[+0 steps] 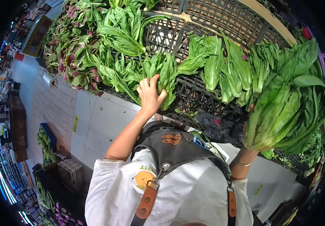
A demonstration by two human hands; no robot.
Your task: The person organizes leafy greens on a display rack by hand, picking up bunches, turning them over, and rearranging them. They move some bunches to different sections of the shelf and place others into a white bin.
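My left hand (150,93) is closed round a small bunch of long-leaved lettuce (166,75) at the front edge of the display, thumb on its near side. On the right, my right hand (246,153) holds a large bunch of leafy lettuce (283,113) by its stem end, the leaves fanning up and outward. Most of that hand's fingers are hidden behind the leaves. Between the hands, several lettuce heads (226,69) lie in a row on black plastic crates (198,92). More lettuce (123,32) is heaped beyond my left hand.
Red-and-green leafy vegetables (76,56) are piled at the left end. A dark crumpled plastic bag (217,126) lies at the crates' front edge, close to my apron (177,147). Behind and left are the tiled floor (102,116), a crate of greens (47,141) and purple vegetables (63,214).
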